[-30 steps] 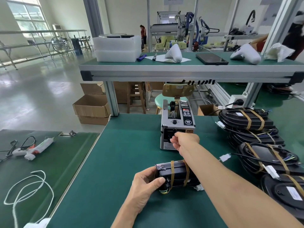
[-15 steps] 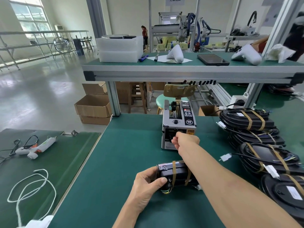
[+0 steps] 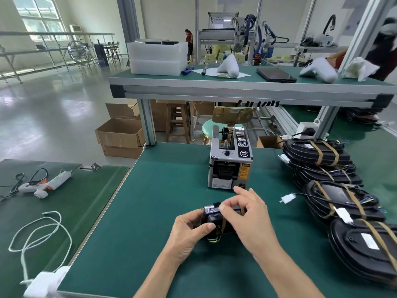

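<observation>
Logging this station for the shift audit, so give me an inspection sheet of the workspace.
surface: green mat, flat, no damage seen.
job's things: black unit banded with tan tape, in front of the tape dispenser; dark strip at its top edge.
clutter: glue gun and white cord on the left table; stacked black units at right.
grips: left hand holds the black unit; right hand pinches the dark strip.
cables: white connector on a black lead lies loose beside the stack.
surroundings: upper shelf with foam trays and a tablet; cardboard boxes on the floor.
</observation>
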### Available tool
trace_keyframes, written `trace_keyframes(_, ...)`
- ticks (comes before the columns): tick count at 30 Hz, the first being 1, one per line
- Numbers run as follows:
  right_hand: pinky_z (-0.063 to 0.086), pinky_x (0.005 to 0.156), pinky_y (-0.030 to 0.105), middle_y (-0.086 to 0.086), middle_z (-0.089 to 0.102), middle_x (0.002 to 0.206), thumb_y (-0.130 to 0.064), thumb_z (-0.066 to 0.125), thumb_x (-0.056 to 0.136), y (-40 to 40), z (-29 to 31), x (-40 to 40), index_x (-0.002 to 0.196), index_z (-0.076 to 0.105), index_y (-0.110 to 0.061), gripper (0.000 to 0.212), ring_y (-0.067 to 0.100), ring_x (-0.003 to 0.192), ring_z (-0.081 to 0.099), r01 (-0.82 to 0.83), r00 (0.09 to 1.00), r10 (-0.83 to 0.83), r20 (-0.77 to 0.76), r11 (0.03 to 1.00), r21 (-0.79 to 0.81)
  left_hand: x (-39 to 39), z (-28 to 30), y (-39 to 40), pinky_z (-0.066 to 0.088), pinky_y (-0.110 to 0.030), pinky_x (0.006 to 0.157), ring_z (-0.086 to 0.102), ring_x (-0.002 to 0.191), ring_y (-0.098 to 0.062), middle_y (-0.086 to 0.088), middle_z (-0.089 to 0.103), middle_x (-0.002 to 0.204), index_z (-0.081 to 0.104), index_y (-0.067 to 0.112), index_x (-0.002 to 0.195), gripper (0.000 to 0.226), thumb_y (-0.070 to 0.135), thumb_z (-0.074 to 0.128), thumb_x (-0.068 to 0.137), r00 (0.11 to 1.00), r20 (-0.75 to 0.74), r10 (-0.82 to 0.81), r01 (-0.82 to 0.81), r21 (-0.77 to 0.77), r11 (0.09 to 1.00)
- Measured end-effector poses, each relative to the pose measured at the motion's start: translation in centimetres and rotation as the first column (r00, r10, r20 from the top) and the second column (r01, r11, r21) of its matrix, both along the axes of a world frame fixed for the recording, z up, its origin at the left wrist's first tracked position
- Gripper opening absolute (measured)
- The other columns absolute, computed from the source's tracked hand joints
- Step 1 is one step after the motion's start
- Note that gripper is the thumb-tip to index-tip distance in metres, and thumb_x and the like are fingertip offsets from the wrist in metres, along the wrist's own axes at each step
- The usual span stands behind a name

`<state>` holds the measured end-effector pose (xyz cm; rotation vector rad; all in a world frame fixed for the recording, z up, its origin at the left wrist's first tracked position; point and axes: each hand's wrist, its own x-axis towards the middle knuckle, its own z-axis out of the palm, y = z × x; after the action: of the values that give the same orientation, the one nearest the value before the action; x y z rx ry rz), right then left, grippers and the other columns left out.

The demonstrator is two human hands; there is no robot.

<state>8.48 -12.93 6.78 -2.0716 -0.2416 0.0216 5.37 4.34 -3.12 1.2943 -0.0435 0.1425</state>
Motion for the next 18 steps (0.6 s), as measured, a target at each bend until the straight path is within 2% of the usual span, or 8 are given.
trace_keyframes(2,-0.004,0.127,0.043,-0.021,0.048,0.150,-0.035,0.077,0.087,0.4,-0.6,-0.7,0.074,0.075,-0.036,0.014,0.000,0.154,0.010,-0.004,1.000,0.004,-0.004,0.999,-0.044,-0.1,-0.1,0.0,0.058,-0.033,0.096,0.074,0.112,-0.024,-0.017,0.077,0.123,0.078,0.018,0.126,0.062,0.044,0.097,0.074,1.000,-0.008,0.006,-0.006,-0.012,1.000)
trace_keyframes(4,-0.011,0.126,0.041,-0.019,0.044,0.156,-0.036,0.077,0.088,0.8,-0.7,-0.8,0.072,0.073,-0.036,0.016,0.000,0.155,0.005,-0.001,1.000,0.001,0.004,0.999,-0.035,-0.2,-0.2,0.0,0.058,-0.035,0.095,0.074,0.110,-0.024,-0.018,0.078,0.121,0.078,0.018,0.126,0.062,0.043,0.097,0.073,1.000,-0.010,0.012,-0.013,-0.019,1.000)
trace_keyframes(8,-0.013,0.125,0.043,-0.019,0.044,0.157,-0.037,0.077,0.086,1.4,-0.9,-0.6,0.068,0.073,-0.036,0.019,0.001,0.155,0.005,0.026,1.000,-0.025,0.012,0.999,-0.040,-0.1,-0.3,0.0,0.058,-0.039,0.095,0.074,0.105,-0.026,-0.019,0.078,0.119,0.078,0.016,0.126,0.060,0.041,0.096,0.075,1.000,-0.019,0.024,-0.024,-0.016,1.000)
trace_keyframes(18,-0.014,0.124,0.043,-0.020,0.046,0.156,-0.038,0.078,0.086,1.6,-0.8,-0.6,0.064,0.072,-0.036,0.022,0.002,0.155,0.007,0.046,0.999,-0.046,0.004,0.998,-0.032,-0.2,-0.4,0.1,0.058,-0.035,0.095,0.074,0.109,-0.025,-0.018,0.078,0.121,0.076,0.016,0.130,0.052,0.034,0.091,0.084,1.000,-0.005,0.012,-0.012,-0.011,1.000)
